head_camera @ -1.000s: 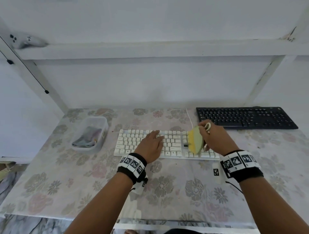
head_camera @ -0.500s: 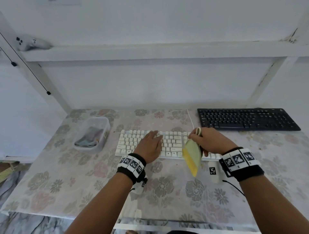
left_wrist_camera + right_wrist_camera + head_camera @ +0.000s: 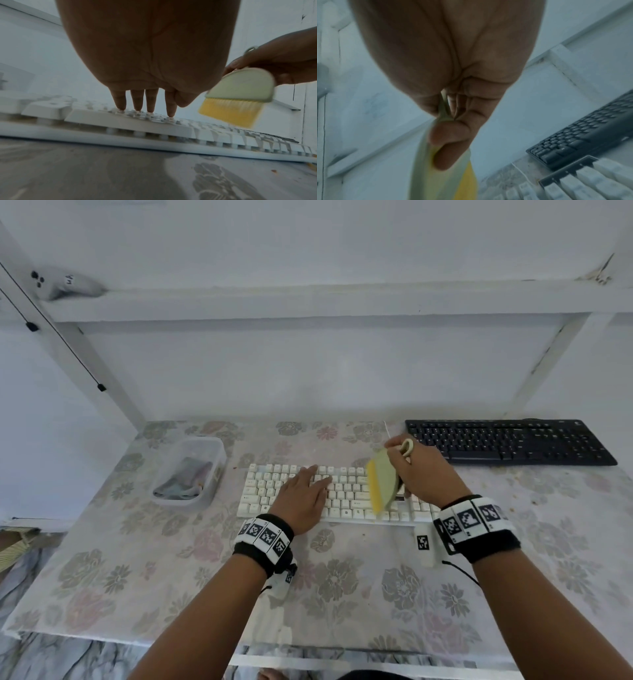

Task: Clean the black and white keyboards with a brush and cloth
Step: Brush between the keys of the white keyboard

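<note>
Here, in the head view, the white keyboard (image 3: 337, 494) sits mid-frame, the black keyboard (image 3: 507, 441) upper right; a hard stroke could skid it if the left hand (image 3: 303, 496) lifts. In the left wrist view, straight fingers (image 3: 150, 100) press keys. In the right wrist view, the right hand (image 3: 453, 121) clenches the brush (image 3: 443, 173).

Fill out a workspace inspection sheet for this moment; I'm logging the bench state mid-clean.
Surface: floral tablecloth, crumbs at right.
Job's things: white keyboard near; black keyboard far right; brush above white keys; cloth in clear tub.
Clutter: nothing seen.
Grippers: left hand flat, fingertips on keys; right hand grips brush.
Cables: white cable behind white keyboard.
Surroundings: white wall, shelf.
</note>
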